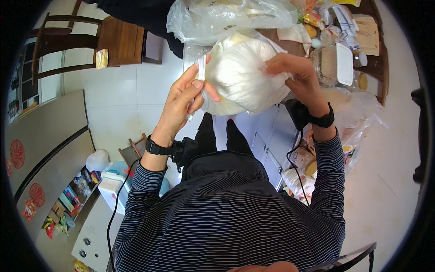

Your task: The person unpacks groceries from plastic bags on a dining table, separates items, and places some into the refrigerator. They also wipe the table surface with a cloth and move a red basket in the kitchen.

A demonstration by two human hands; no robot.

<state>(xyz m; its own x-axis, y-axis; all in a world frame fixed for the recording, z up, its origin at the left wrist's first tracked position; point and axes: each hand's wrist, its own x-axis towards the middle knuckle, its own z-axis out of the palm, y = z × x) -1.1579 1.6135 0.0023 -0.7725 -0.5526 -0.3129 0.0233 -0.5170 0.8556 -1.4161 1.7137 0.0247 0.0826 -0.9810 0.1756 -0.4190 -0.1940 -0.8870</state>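
Observation:
A full white plastic bag point(246, 73) hangs between my two hands in front of my body, its contents pale and hidden by the film. My left hand point(188, 90) pinches a twisted, gathered strip of the bag at its left side, with some fingers spread against the film. My right hand point(299, 73) grips a bunched part of the bag at its right side, thumb and fingers closed on it. Behind the bag, a larger clear plastic bag point(231, 15) lies on the table.
The dark wooden table point(380, 64) holds packets, a cloth point(295, 35), a clear food container with a white lid point(344, 64) and jars. More plastic bags point(357, 105) lie at the right. A wooden chair point(120, 39) stands at the upper left. Cables run from both wrist straps.

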